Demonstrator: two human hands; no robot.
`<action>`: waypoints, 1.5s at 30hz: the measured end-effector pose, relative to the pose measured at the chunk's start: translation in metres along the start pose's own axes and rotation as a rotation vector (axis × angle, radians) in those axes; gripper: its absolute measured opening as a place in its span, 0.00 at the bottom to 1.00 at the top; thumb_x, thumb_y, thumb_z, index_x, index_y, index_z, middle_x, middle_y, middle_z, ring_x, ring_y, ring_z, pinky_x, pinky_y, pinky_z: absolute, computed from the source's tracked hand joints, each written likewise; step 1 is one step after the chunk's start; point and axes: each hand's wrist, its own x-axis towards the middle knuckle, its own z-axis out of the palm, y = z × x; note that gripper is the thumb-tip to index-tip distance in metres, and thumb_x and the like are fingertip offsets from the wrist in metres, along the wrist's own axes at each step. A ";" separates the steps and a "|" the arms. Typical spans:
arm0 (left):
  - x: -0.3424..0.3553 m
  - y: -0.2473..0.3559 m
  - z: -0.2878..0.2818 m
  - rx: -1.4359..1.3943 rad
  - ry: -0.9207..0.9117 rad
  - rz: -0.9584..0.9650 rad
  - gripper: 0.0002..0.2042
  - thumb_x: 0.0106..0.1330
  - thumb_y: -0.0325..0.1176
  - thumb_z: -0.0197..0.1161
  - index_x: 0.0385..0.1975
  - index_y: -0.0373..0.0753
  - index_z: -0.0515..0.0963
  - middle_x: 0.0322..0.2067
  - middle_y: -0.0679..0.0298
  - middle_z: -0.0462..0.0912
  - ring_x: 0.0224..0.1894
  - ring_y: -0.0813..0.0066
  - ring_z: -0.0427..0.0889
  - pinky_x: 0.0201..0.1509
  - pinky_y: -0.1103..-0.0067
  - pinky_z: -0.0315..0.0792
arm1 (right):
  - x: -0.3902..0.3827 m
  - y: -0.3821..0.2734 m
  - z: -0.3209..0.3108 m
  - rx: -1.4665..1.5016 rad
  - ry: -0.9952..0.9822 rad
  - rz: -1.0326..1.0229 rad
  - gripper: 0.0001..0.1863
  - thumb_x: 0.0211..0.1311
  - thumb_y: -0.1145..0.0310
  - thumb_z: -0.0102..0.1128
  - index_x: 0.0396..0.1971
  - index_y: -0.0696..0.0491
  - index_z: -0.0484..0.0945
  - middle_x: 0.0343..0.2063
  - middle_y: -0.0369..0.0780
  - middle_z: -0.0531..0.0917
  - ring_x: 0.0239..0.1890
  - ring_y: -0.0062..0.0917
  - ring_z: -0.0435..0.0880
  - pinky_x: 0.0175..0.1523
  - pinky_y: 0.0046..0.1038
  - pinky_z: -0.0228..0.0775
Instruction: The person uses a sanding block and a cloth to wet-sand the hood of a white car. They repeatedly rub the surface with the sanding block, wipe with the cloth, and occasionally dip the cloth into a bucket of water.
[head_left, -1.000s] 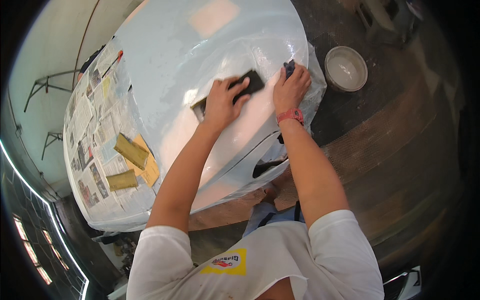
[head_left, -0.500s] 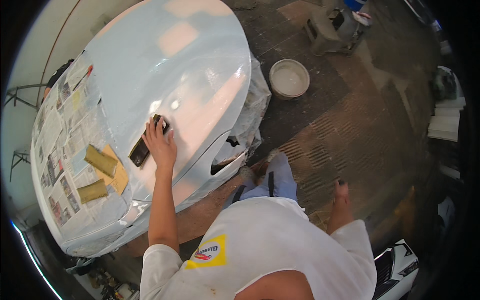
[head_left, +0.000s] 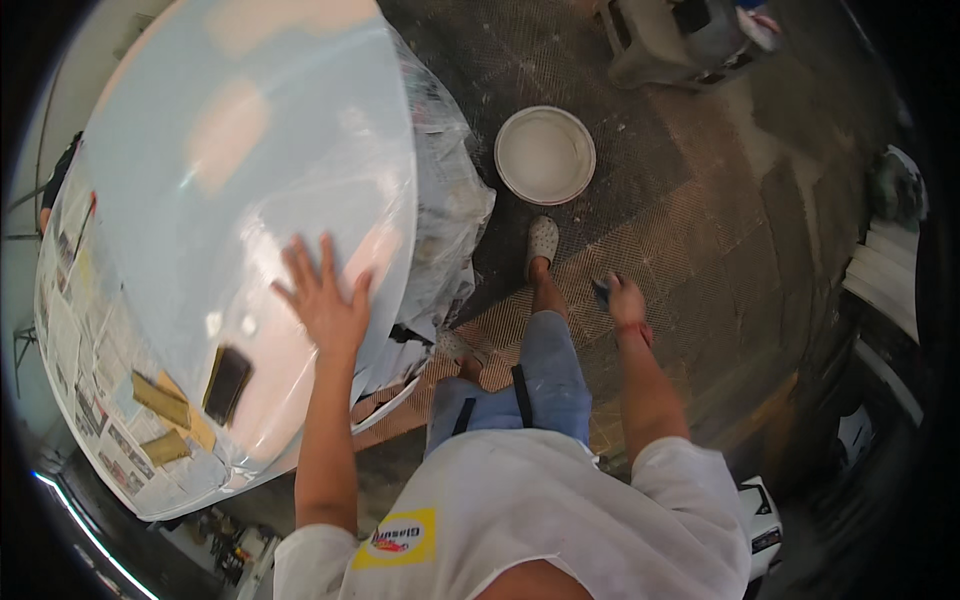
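Note:
My left hand point(head_left: 328, 305) lies with fingers spread on the wet, pale grey car panel point(head_left: 290, 130), which has pinkish patches. It holds nothing. Left of it and nearer me, a black sanding block point(head_left: 229, 384) with a yellowish edge rests on the panel. Out to the right, over the floor, my right hand point(head_left: 626, 303) is closed around a small dark thing whose kind I cannot make out. Strips of olive sandpaper point(head_left: 160, 400) lie on newspaper point(head_left: 60, 335) at the panel's left side.
A round tub point(head_left: 545, 201) of cloudy liquid stands on the ribbed floor ahead of my foot. Farther off is a grey plastic stool point(head_left: 650, 45). Plastic sheeting point(head_left: 450, 200) hangs along the panel's right edge. Part of another person point(head_left: 60, 180) shows at far left.
My left hand has let go of the sanding block and moved right across the panel. My right arm has reached forward. My view has shifted toward the tub, and one foot is farther forward.

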 end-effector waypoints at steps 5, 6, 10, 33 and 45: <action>0.003 0.010 -0.011 0.169 -0.095 -0.028 0.45 0.78 0.65 0.61 0.88 0.46 0.61 0.88 0.42 0.49 0.90 0.36 0.44 0.87 0.35 0.34 | 0.189 -0.150 0.061 -0.084 -0.186 -0.296 0.24 0.81 0.51 0.61 0.67 0.49 0.80 0.58 0.58 0.88 0.64 0.56 0.85 0.69 0.53 0.78; 0.010 0.010 -0.012 0.161 -0.115 -0.010 0.45 0.79 0.66 0.58 0.88 0.44 0.60 0.88 0.41 0.49 0.90 0.35 0.44 0.87 0.35 0.34 | 0.224 -0.157 0.080 -0.097 -0.161 -0.383 0.23 0.80 0.53 0.62 0.67 0.48 0.81 0.58 0.58 0.88 0.64 0.55 0.85 0.69 0.53 0.77; 0.012 0.007 -0.015 0.188 -0.179 -0.005 0.46 0.83 0.70 0.45 0.90 0.44 0.53 0.87 0.35 0.45 0.89 0.31 0.44 0.87 0.36 0.36 | 0.333 -0.217 0.134 -0.327 -0.177 -0.465 0.18 0.77 0.64 0.60 0.63 0.44 0.85 0.55 0.55 0.88 0.59 0.55 0.88 0.69 0.54 0.78; -0.011 0.004 -0.026 0.075 -0.152 -0.070 0.47 0.76 0.72 0.59 0.86 0.45 0.65 0.87 0.34 0.47 0.89 0.29 0.44 0.86 0.33 0.34 | 0.316 -0.257 0.153 1.026 -1.001 0.011 0.28 0.87 0.57 0.57 0.78 0.53 0.73 0.71 0.46 0.83 0.64 0.30 0.86 0.65 0.40 0.83; -0.004 0.017 -0.030 -0.047 -0.026 -0.207 0.41 0.74 0.68 0.66 0.83 0.56 0.71 0.86 0.54 0.61 0.88 0.47 0.55 0.89 0.40 0.43 | 0.094 -0.356 -0.155 1.370 -1.128 -0.396 0.31 0.83 0.41 0.62 0.64 0.54 0.84 0.67 0.50 0.85 0.64 0.41 0.86 0.59 0.46 0.89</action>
